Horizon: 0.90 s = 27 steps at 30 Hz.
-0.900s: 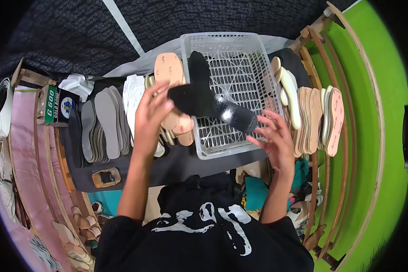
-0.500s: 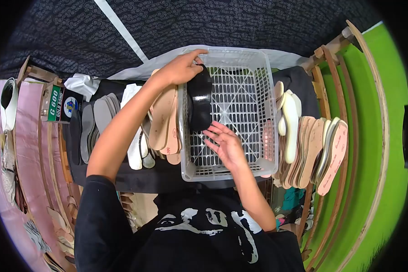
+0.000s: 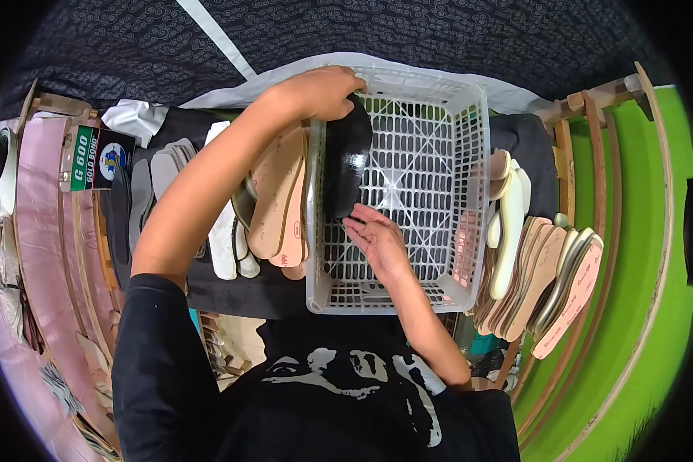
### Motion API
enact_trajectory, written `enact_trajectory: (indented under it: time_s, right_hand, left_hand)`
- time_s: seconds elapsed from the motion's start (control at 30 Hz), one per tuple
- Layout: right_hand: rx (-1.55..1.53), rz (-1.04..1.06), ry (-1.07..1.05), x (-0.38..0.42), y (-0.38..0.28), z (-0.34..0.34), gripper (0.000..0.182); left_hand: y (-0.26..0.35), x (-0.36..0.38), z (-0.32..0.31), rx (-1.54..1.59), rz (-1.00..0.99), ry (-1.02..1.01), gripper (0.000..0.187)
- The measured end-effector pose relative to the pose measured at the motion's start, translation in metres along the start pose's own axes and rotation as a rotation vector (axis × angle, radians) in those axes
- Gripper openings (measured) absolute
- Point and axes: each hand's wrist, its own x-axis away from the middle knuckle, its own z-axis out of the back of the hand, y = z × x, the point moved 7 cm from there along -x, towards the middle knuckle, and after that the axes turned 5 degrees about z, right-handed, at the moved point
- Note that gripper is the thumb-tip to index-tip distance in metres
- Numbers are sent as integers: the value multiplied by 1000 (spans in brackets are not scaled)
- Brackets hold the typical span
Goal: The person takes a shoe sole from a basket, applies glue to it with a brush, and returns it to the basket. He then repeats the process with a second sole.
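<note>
A glossy black sole-shaped piece point(image 3: 349, 158) stands along the inner left side of a clear plastic basket point(image 3: 473, 289). My left hand point(image 3: 325, 91) reaches over the basket's far left corner, its fingers closed on the piece's far end. At the near end, my right hand point(image 3: 379, 240) touches the piece with its fingertips, palm up and fingers apart. The lattice floor of the basket shows to the right of both hands.
Tan insoles point(image 3: 279, 208) and grey insoles point(image 3: 168, 173) lie left of the basket. More tan insoles point(image 3: 533, 269) and a cream piece point(image 3: 508, 231) are on its right. A green box point(image 3: 92, 158) stands far left, and wooden rails point(image 3: 593, 192) rise at the right.
The view has shifted slightly. The black piece sits a little more upright against the basket's left side, with both hands still at its ends.
</note>
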Motion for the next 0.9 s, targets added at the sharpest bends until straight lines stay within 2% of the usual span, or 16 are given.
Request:
enact_trajectory:
  time_s: [0.17, 0.33, 0.53, 0.77, 0.83, 0.9]
  right_hand:
    - [-32, 1, 40, -6, 3, -3, 57]
    - [-37, -26, 57, -13, 10, 3, 58]
    - [-34, -32, 31, -16, 12, 0, 58]
    - [-13, 33, -63, -12, 11, 10, 41]
    - [21, 39, -50, -3, 8, 9, 35]
    - [64, 99, -78, 3, 5, 11, 32]
  left_hand:
    - [2, -6, -7, -154, -1, 9, 52]
    - [-1, -16, -30, -401, 75, -96, 56]
    - [0, -24, -49, -569, 62, -138, 60]
    - [15, 0, -32, -547, 105, -244, 55]
    - [26, 31, -3, -214, 85, 62, 51]
    - [46, 78, 26, -25, 90, 194, 50]
